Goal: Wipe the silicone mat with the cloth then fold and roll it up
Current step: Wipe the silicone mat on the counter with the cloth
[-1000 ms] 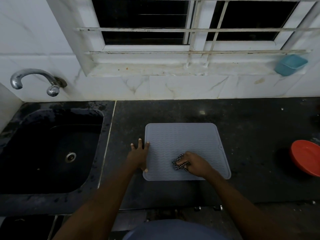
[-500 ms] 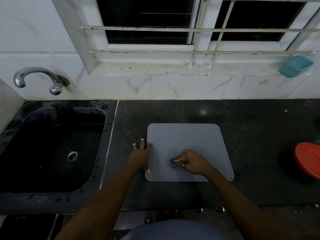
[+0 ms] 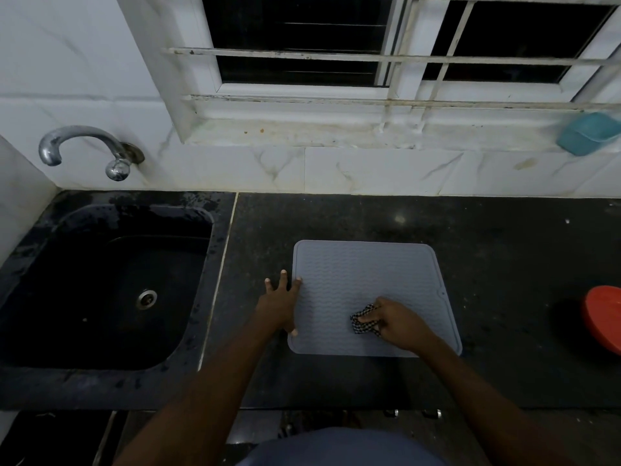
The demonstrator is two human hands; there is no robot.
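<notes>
Mat (image 3: pixel 366 284) lies flat on the worktop (image 3: pixel 504 264), rt of the sink (image 3: pixel 100 290). My left hand (image 3: pixel 278 306), fingers spread, presses its left edge. My right hand (image 3: pixel 395 322) grips the cloth (image 3: pixel 363 320), bunched, on the mat's near part. Red bowl (image 3: pixel 603 317) far rt.

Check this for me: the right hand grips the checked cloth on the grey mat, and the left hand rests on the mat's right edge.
One thing is wrong. The head view shows the left hand resting on the left edge of the grey mat, not its right. The rest holds: the right hand grips the checked cloth on the mat.
</notes>
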